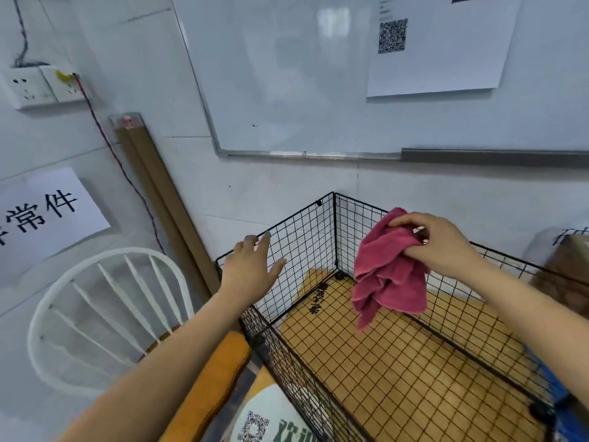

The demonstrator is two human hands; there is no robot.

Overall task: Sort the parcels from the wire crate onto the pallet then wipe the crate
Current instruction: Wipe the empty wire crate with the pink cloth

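Gripping a bunched pink cloth, the right hand hangs over the far right side of the black wire crate, thumb and fingers curled tight into the fabric's top. The cloth's loose folds dangle down inside the far corner, clear of the crate's floor. Over on the left, the left hand reaches to the top rim of the crate's left wall, fingers straight and spread apart, holding nothing; whether the fingertips actually touch the wire is hard to tell. The crate sits against the white wall, under a whiteboard. A white spindle-back chair stands just left of it, and a long brown carton leans on the wall between them. At the right edge, a blurred brown box shows beyond the crate.
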